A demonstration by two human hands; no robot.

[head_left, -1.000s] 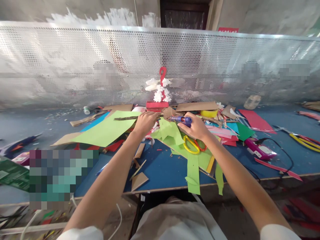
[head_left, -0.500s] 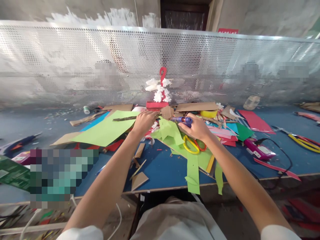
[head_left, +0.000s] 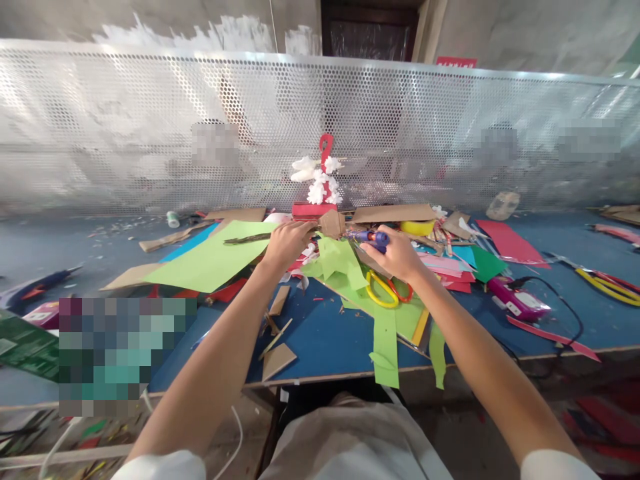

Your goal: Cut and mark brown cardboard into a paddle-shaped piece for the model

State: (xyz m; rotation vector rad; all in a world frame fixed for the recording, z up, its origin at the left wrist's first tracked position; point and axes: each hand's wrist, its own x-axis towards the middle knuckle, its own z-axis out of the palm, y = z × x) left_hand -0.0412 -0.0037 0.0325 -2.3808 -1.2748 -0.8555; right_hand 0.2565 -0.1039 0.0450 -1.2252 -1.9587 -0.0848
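Observation:
My left hand is closed around a thin dark stick that lies across a large green paper sheet. A small brown cardboard piece sits at the stick's right end. My right hand grips a purple glue gun, its nozzle pointing left at the cardboard piece. Crumpled green paper lies between my hands. Yellow-handled scissors lie just below my right hand.
A red stand with white fluffy flowers stands behind my hands against a perforated metal screen. Coloured paper scraps, cardboard pieces, a yellow tape roll and a pink glue gun with a black cord litter the blue table.
The glue gun in my right hand has edged slightly left and up toward the cardboard piece. My left hand and the stick have barely shifted.

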